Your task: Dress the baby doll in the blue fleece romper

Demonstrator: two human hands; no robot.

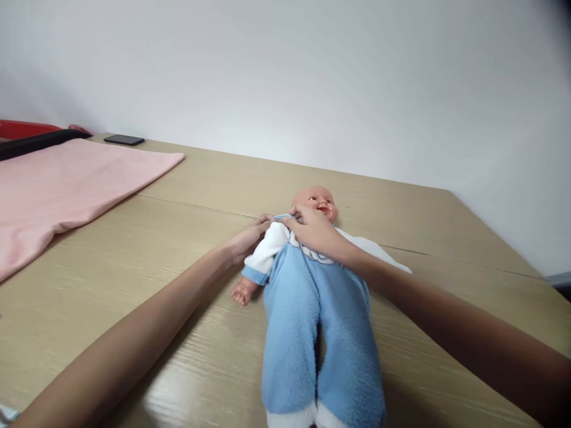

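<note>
A baby doll (313, 195) lies on its back on the table, head toward the wall. It wears a fleece outfit (292, 321) with blue legs and white sleeves. At the doll's shoulder, on the left of the view, my left hand (253, 236) pinches the light-blue edge of the garment's neckline (282, 217). My right hand (314, 229) reaches across the doll's chest, its fingers closed on the same edge beside the neck. One doll hand (243, 291) sticks out of the blue cuff. The sleeve on the other side (377, 251) lies flat, with no doll hand showing.
Spread over the left part of the wooden table (205, 333) is a pink cloth (80, 190). Near the wall lies a dark phone-like slab (124, 139). A black object (42, 142) and something red (27, 128) are at the far left. A white wall (312, 89) rises behind.
</note>
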